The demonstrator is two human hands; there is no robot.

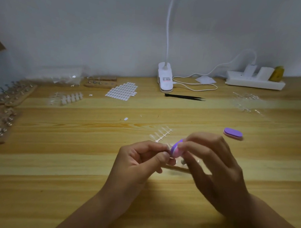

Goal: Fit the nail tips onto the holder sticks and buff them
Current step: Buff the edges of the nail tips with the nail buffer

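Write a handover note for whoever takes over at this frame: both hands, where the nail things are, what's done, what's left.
Left hand: pinches a small piece at its fingertips. It is too hidden to tell whether it is a nail tip on a stick.
Right hand: holds the purple buffer against that piece.
On the table: a strip of nail tips lies just beyond the hands, a second buffer to the right, and racks of holder sticks at the far left.
Done: one piece is at the buffing step.
Left: the tips on the strip look not yet fitted or buffed.
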